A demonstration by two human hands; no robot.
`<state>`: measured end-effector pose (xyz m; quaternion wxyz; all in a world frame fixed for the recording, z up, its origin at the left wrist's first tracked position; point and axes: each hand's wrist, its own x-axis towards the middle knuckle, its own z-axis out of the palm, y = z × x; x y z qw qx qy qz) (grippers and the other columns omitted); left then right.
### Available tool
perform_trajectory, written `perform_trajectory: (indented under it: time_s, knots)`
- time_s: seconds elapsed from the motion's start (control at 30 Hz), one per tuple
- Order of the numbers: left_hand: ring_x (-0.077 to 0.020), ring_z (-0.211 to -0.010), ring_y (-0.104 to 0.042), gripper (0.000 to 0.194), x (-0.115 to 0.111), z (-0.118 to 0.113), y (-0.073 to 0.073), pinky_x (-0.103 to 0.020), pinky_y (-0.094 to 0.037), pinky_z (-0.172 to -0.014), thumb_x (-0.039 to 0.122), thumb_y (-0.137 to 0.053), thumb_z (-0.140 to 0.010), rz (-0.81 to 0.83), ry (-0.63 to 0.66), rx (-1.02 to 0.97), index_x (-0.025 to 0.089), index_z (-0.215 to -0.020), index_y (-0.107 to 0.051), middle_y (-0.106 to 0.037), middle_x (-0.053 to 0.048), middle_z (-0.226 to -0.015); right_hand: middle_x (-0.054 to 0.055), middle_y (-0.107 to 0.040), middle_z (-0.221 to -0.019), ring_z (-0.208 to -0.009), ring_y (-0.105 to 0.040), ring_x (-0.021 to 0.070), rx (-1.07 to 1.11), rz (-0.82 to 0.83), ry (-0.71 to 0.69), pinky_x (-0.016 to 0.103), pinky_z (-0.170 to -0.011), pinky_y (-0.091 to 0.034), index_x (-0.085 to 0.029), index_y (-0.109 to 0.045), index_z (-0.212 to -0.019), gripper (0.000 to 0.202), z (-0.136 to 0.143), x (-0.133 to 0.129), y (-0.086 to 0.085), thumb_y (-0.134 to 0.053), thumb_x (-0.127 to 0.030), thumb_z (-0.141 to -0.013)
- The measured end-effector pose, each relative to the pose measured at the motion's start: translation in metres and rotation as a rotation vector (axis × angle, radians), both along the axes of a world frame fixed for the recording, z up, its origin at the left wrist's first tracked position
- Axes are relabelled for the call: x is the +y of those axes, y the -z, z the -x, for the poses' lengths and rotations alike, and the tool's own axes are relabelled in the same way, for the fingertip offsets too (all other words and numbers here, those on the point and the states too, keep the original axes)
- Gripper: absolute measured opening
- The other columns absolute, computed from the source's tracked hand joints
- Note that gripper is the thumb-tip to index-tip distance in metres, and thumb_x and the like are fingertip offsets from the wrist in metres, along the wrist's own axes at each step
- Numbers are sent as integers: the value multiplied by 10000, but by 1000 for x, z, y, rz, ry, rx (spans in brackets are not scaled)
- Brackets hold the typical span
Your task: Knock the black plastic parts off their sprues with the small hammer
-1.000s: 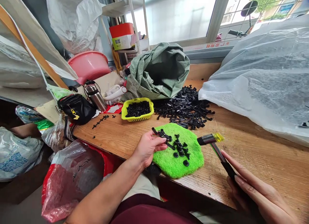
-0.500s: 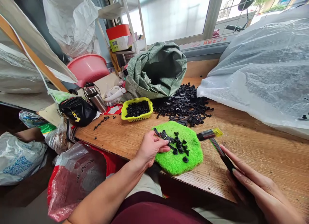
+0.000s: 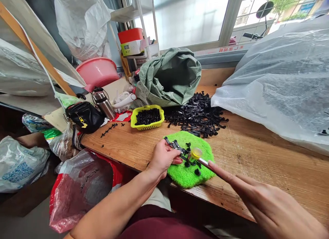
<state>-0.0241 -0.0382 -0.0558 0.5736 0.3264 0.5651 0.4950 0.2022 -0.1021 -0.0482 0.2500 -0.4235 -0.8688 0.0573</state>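
My left hand [image 3: 160,157] is closed on a few black plastic strips [image 3: 176,145] with round ends, held fanned over a bright green fluffy cloth [image 3: 181,177]. In my right hand [image 3: 259,192] is a small mallet [image 3: 196,153] with a clear yellow striking end, its handle pointing left. The mallet head is low over the cloth, just right of the strips, partly covering the small parts there; whether it touches them I cannot tell. Small black plugs [image 3: 197,171] lie loose on the cloth near the head.
A yellow basket [image 3: 147,127] of black parts stands behind the cloth, beside a heap of black strips [image 3: 203,115]. The mouth of a green woven sack [image 3: 146,72] faces that heap. White plastic sheeting [image 3: 277,91] covers the right rear. A red-edged plastic bag [image 3: 74,191] hangs below the table's left edge.
My right hand has swung the mallet left and down, from the bare wood right of the cloth to over the cloth. My left hand keeps its grip on the strips. The view has shifted slightly.
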Motion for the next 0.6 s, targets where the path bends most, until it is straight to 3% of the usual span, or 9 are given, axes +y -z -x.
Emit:
perform_trajectory:
  time_s: [0.07,0.1,0.23,0.37,0.5,0.53,0.6]
  knots:
    - [-84,-396,-561,234,0,0,0,-175,-501,-411,-17,-610,-681,1,-7,3,121,-827,-492,-566,39,-555,26,-674,-1135,-835,-695,254,47,-21,0,276,-547,-579,-358,-254,-1491,601,0,2,0,-280,-157,-925]
    - [-84,-395,-560,241,-1,0,0,-175,-499,-408,-14,-621,-671,-3,-11,5,123,-821,-491,-566,39,-555,34,-677,-1126,-805,-698,245,53,-39,12,274,-537,-574,-351,-225,-1500,611,1,2,0,-269,-150,-924]
    - [-85,-407,-566,271,-1,1,3,-178,-502,-413,2,-640,-649,-28,-4,22,125,-843,-496,-594,28,-590,12,-715,-806,-476,-639,198,-123,-121,-68,257,-375,-495,-319,-110,-1514,771,4,4,-4,-280,-29,-819]
    - [-91,-407,-565,291,-2,2,6,-184,-502,-410,30,-671,-633,-41,-12,28,136,-824,-479,-576,41,-561,24,-692,-765,-448,-617,188,-140,-159,-60,246,-363,-474,-289,-143,-1517,763,7,4,-6,-299,-32,-815]
    - [-94,-440,-580,326,-2,-3,6,-202,-515,-439,51,-706,-608,-39,-7,9,137,-827,-480,-608,20,-623,7,-671,-652,-405,-597,202,-170,-107,-53,263,-349,-482,-271,-119,-1515,759,11,5,3,-267,-20,-814]
    - [-94,-447,-582,329,-3,-4,5,-203,-518,-447,59,-710,-606,-39,-6,-1,136,-827,-478,-611,16,-631,11,-698,-708,-458,-632,207,-149,-59,-66,271,-390,-518,-291,-154,-1511,727,10,5,5,-266,-35,-840]
    - [-89,-458,-581,330,-8,0,4,-197,-518,-460,96,-716,-609,-67,-17,-38,137,-836,-480,-605,20,-636,17,-718,-1005,-751,-703,224,-35,62,-71,299,-599,-589,-351,-265,-1483,620,5,5,10,-281,-108,-913]
